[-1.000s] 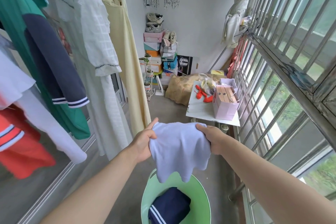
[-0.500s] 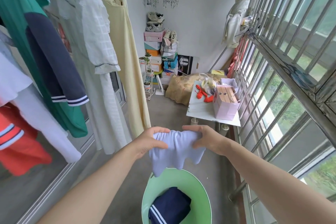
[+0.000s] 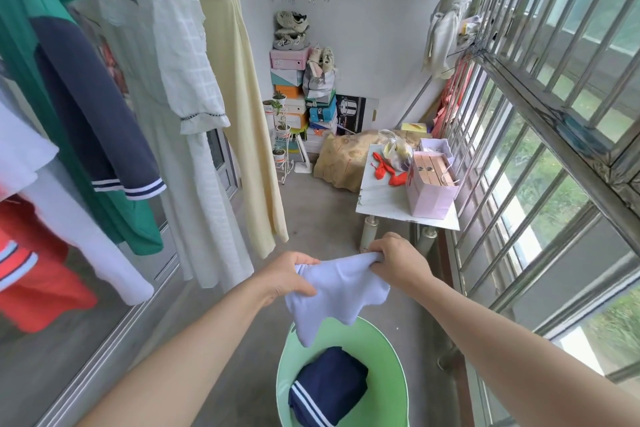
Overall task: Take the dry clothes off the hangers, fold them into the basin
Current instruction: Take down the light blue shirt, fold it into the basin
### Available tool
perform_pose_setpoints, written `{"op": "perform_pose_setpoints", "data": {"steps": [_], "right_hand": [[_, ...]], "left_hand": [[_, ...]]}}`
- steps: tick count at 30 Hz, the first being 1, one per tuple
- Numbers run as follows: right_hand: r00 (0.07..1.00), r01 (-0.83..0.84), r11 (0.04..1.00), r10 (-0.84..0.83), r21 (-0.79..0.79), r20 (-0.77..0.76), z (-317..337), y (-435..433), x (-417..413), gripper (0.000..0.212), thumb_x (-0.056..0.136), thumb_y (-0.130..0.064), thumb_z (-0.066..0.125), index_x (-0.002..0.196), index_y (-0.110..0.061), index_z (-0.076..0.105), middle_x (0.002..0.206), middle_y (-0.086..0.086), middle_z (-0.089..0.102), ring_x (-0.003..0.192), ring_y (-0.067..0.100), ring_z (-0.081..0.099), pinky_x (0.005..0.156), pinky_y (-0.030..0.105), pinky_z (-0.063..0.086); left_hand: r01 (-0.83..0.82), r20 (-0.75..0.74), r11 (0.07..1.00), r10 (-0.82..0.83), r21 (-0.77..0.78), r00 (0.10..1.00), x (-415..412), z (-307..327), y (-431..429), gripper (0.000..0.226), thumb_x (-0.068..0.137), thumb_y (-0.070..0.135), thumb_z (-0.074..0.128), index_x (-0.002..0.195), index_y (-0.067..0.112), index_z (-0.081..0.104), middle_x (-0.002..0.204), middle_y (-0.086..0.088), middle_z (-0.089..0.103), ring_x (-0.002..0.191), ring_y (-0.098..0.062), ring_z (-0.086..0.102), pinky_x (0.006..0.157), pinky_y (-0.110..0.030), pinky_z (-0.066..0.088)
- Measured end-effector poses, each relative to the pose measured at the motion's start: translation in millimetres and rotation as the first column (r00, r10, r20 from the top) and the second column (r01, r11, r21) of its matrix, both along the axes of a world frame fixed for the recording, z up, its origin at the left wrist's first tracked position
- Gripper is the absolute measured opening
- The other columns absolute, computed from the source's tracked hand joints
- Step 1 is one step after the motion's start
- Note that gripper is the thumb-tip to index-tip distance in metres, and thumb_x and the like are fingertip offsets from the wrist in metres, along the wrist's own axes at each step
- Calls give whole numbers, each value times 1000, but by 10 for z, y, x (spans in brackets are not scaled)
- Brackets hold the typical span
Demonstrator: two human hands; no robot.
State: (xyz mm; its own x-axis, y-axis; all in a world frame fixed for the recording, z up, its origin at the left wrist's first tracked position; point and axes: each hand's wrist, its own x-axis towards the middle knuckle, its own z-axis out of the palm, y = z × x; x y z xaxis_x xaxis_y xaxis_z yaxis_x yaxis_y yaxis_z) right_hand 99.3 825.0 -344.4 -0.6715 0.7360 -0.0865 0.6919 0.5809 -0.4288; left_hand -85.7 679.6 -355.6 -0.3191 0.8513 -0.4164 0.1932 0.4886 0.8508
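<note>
Both hands are up over the basin [image 3: 384, 354]. Your left hand [image 3: 289, 276] has its fingers curled round one top corner of the lilac garment [image 3: 337, 291], and your right hand [image 3: 398, 260] pinches the other corner, knuckles up. Between them the upper edge runs left to right, bunched and slack, and the rest hangs down, its lowest tip just over the basin's far rim. So the basin lies straight below the hands and a little toward you, with a folded navy piece [image 3: 329, 388] already lying inside. Your left hand sits slightly lower and nearer the rim. It looks like you're mid-fold, and the garment wants another fold before it goes down on the navy piece.
</note>
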Motion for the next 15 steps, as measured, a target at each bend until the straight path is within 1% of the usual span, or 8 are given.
{"op": "perform_pose_setpoints", "data": {"steps": [2, 5, 8, 10, 11, 12, 13, 15], "right_hand": [[999, 6, 1000, -6, 13, 31, -63, 18, 12, 20, 77, -19, 49, 81, -30, 65, 103, -3, 50, 103, 16, 53, 74, 38, 53], [995, 46, 999, -48, 25, 89, -132, 3, 4, 28, 82, -21, 45, 95, -29, 68, 109, -4, 47, 103, 16, 54, 74, 36, 53], [990, 88, 996, -85, -16, 115, -189, -72, 1, 23, 82, -15, 41, 68, -28, 55, 97, -1, 48, 93, 21, 55, 70, 33, 47], [988, 121, 989, -112, -82, 110, -229, -118, 14, 29, 81, -7, 39, 60, -27, 45, 87, 2, 49, 81, 26, 52, 65, 34, 42], [985, 170, 971, -161, -170, 66, -249, -143, 21, 29, 82, -4, 37, 67, -25, 50, 85, 4, 51, 73, 27, 54, 62, 33, 45], [968, 240, 921, -251, -307, 2, -262, -174, 21, 28, 85, -2, 34, 82, -18, 56, 88, 6, 52, 65, 28, 57, 59, 33, 49], [920, 316, 816, -388, -485, -52, -270, -213, 15, 31, 88, -1, 31, 98, -16, 56, 95, 8, 50, 60, 30, 61, 57, 33, 52], [774, 328, 517, -627, -791, -89, -274, -289, -6, 36, 90, -1, 28, 109, -17, 54, 104, 11, 47, 64, 36, 63, 60, 39, 56]], "left_hand": [[52, -90, 998, -54, -23, 994, -1, -40, 13, 55, 64, 2, 70, 114, 21, 59, 104, 2, 64, 94, -14, 63, 81, -29, 53], [129, -279, 989, -144, -73, 949, -31, -96, 40, 42, 70, -4, 56, 104, 21, 62, 96, 1, 63, 89, -17, 61, 69, -25, 49], [141, -471, 981, -188, -135, 862, -86, -157, 63, 25, 69, 5, 51, 76, 28, 60, 82, 5, 59, 74, -15, 58, 57, -21, 44], [150, -557, 976, -214, -158, 802, -146, -235, 109, 18, 68, 14, 52, 68, 32, 56, 98, 5, 52, 88, -16, 57, 72, -27, 51], [165, -581, 973, -228, -160, 781, -169, -270, 129, 19, 70, 15, 53, 70, 34, 58, 110, 6, 47, 100, -16, 54, 83, -32, 50], [193, -604, 968, -252, -162, 757, -183, -294, 143, 20, 73, 14, 54, 76, 33, 62, 121, 7, 43, 111, -17, 50, 92, -31, 46], [230, -626, 959, -283, -166, 726, -189, -309, 168, 22, 76, 12, 54, 85, 28, 66, 127, 7, 41, 118, -18, 46, 96, -27, 41], [279, -664, 942, -331, -187, 670, -172, -308, 205, 27, 79, 10, 50, 97, 22, 66, 125, 6, 45, 119, -22, 43, 93, -24, 38]]}}
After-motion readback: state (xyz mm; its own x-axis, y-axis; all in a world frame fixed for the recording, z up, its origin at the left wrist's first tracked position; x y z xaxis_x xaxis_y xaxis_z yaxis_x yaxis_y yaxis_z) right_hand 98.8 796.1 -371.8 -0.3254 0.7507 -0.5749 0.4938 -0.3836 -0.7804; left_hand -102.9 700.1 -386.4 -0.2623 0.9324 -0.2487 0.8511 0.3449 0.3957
